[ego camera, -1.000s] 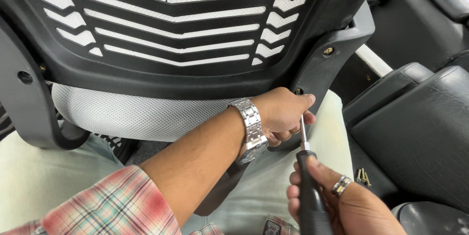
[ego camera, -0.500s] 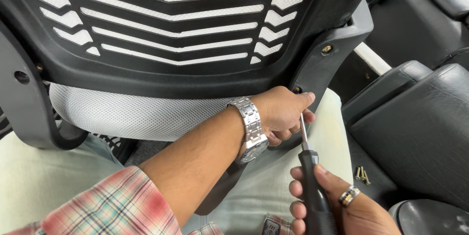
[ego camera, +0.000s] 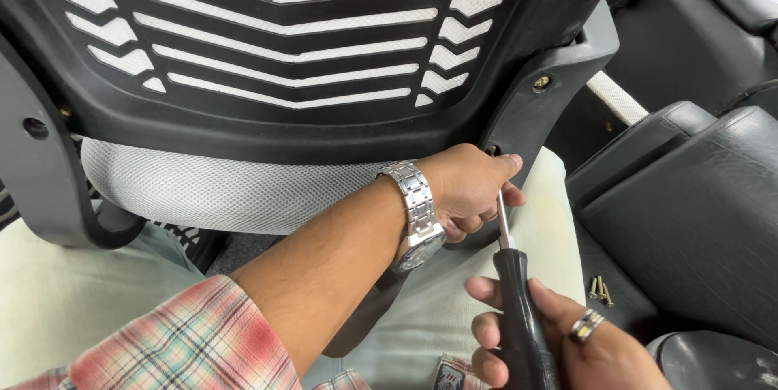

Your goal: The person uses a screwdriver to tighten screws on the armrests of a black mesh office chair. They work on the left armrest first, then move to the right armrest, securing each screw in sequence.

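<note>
Filling the upper view, the black office chair backrest [ego camera: 267,49] with its white mesh slats tilts over a pale cushion [ego camera: 65,301]. At its lower right bracket [ego camera: 527,122], the left hand [ego camera: 466,187] pinches the steel shaft of the screwdriver [ego camera: 519,309], while the right hand [ego camera: 559,341] clenches its black handle, having slid lower down since earlier. Loose brass screws [ego camera: 600,290] lie beside the cushion's right edge.

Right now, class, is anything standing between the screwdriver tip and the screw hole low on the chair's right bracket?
Partly hidden: the left hand grips the bracket at the hole, its fingers covering the screwdriver tip. No other obstacle shows. The right hand holds the handle.
</note>
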